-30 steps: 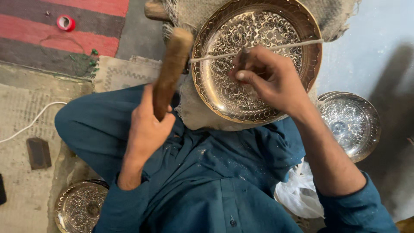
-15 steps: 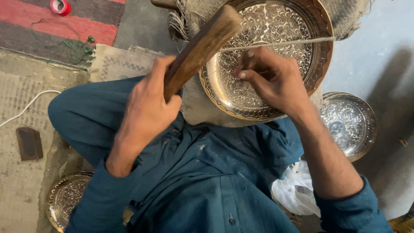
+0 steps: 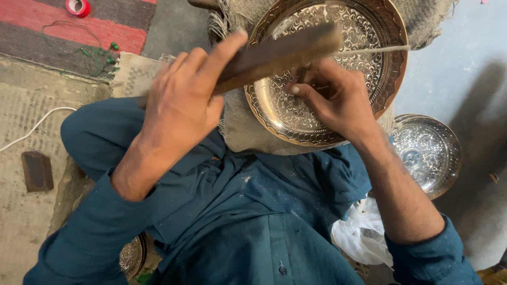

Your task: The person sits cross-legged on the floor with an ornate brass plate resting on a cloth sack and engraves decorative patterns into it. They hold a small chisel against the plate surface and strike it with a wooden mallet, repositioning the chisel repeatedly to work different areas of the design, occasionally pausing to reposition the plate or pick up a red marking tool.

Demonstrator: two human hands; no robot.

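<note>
My left hand (image 3: 182, 108) grips a brown wooden mallet (image 3: 280, 50), which lies tilted across the near-left part of an engraved brass tray (image 3: 385, 79). The tray rests on burlap sacking (image 3: 240, 126) over my lap. My right hand (image 3: 335, 97) sits on the tray's middle, fingers pinched around a small tool that is mostly hidden under the mallet. A thin cord (image 3: 388, 48) crosses the tray.
A silver engraved bowl (image 3: 428, 153) stands at the right on the grey floor. Another engraved plate (image 3: 132, 256) peeks out at the lower left. A red tape roll (image 3: 78, 7), green wire (image 3: 100, 58), a white cable (image 3: 31, 129), a dark block (image 3: 37, 170) and a white plastic bag (image 3: 362, 237) lie around.
My left hand has swung the mallet from upright beside the tray down to the right, over my right hand. The right hand has stayed on the tray.
</note>
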